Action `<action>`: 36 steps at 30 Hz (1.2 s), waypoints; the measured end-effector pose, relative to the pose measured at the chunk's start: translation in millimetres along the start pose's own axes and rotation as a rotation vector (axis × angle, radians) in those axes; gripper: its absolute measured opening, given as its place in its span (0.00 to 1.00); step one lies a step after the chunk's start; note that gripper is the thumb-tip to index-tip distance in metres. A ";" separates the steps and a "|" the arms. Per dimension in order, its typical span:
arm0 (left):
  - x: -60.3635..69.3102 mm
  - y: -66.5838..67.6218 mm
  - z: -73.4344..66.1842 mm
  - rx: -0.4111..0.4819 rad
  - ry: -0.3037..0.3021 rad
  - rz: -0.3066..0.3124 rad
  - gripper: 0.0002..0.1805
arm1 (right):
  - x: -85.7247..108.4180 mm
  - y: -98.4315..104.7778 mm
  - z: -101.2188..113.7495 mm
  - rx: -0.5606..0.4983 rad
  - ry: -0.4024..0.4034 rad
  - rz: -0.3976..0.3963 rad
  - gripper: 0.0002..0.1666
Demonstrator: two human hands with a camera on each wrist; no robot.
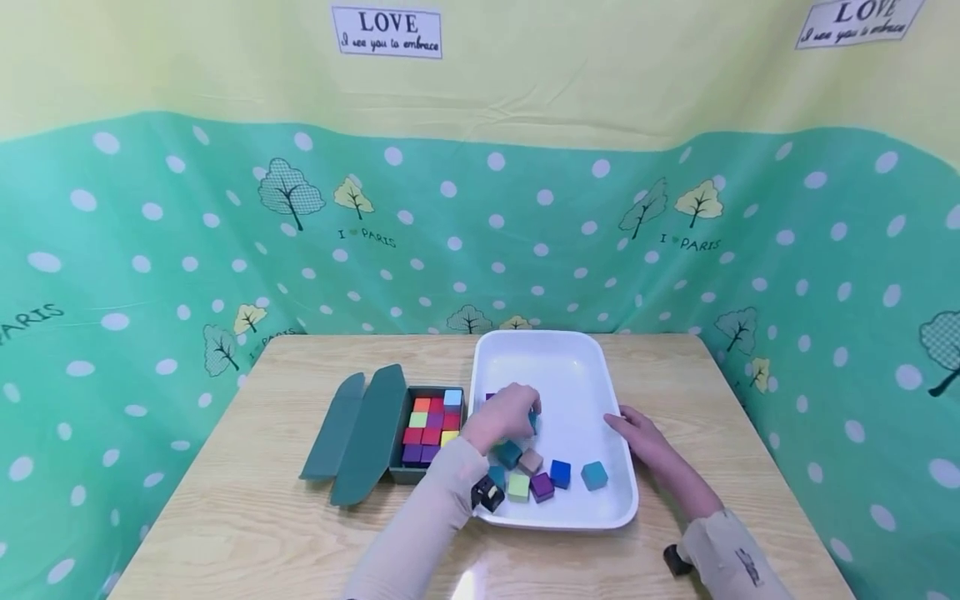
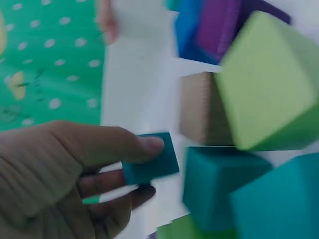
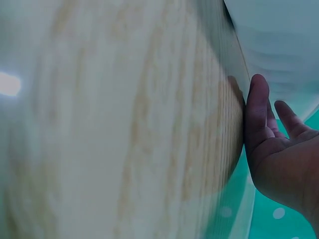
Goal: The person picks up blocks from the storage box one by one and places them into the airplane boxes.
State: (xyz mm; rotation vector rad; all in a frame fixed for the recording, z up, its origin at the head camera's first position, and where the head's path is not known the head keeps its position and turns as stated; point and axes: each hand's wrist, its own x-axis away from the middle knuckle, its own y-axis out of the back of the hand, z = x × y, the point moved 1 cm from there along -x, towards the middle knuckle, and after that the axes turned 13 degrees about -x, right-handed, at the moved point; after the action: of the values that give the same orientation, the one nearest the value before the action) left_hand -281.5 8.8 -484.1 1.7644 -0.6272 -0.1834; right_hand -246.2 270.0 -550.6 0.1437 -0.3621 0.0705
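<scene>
Over the left part of a white tray (image 1: 628, 483), my left hand (image 1: 504, 414) pinches a teal cube (image 2: 162, 167) between thumb and fingers. Loose cubes lie around it in the tray, among them a light green cube (image 1: 518, 487), a brownish cube (image 1: 531, 461), a purple cube (image 1: 542, 487) and a blue cube (image 1: 560, 473). Outside the tray's right wall, my right hand (image 1: 647, 435) rests with fingers extended near the rim and holds nothing. Whether its fingertips press on the wall is hard to tell. My left forearm hides part of the tray's left side.
Left of the tray stands a dark green box (image 1: 408, 477) holding rows of coloured cubes, its lid flaps (image 1: 372, 446) folded out to the left. Both lie on a wooden table (image 1: 247, 500). A patterned cloth (image 1: 420, 208) hangs behind and at the sides.
</scene>
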 end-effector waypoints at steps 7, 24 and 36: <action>13.9 20.4 15.7 0.216 -0.110 -0.142 0.18 | 0.7 1.1 2.1 0.007 0.001 0.003 0.49; 54.2 27.5 43.9 0.580 -0.063 -0.233 0.18 | 0.3 -0.1 -0.1 0.008 0.008 0.014 0.48; 87.8 24.2 83.3 0.774 -0.063 -0.341 0.20 | 0.3 1.5 2.8 0.039 0.006 0.012 0.48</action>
State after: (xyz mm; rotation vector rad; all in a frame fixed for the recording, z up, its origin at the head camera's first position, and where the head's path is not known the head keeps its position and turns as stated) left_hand -251.5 -110.0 -468.5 2.6230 -0.4613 -0.2507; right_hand -247.0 271.0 -547.6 0.1799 -0.3556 0.0900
